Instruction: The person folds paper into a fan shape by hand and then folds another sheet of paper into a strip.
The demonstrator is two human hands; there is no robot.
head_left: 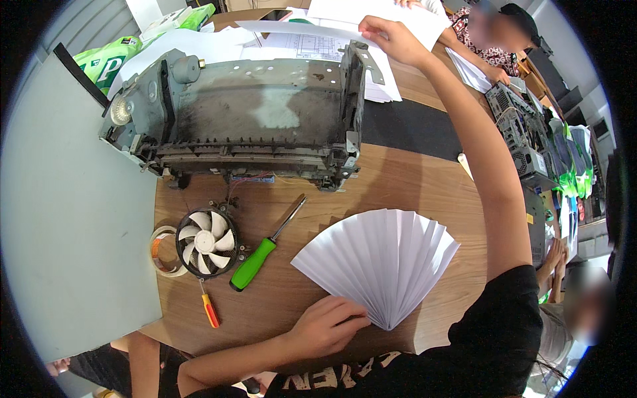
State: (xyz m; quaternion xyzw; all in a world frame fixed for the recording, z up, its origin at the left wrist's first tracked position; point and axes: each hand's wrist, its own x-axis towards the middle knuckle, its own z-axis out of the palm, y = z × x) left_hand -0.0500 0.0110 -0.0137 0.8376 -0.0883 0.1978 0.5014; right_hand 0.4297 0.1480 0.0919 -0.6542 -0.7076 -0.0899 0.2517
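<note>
A white pleated paper fan (pixel 378 255) lies spread on the wooden table. My left hand (pixel 332 322) rests at its lower left edge, fingers loosely bent and apart. My right hand (pixel 381 38) reaches to the far side, pinching a white paper sheet (pixel 298 28) above other papers. Left of the paper fan lie a green screwdriver (pixel 255 262), a small red-yellow screwdriver (pixel 210 310), a cooling fan (pixel 204 242) and a tape roll (pixel 159 262). Behind them stands a dismantled grey machine chassis (pixel 252 113).
A pale panel (pixel 79 232) borders the left side, with green packages (pixel 99 66) behind. Computer units (pixel 517 132) stand at the right. A co-worker (pixel 491 50) sits at top right, another person (pixel 577 312) at lower right, and someone's arm (pixel 142 365) shows at lower left.
</note>
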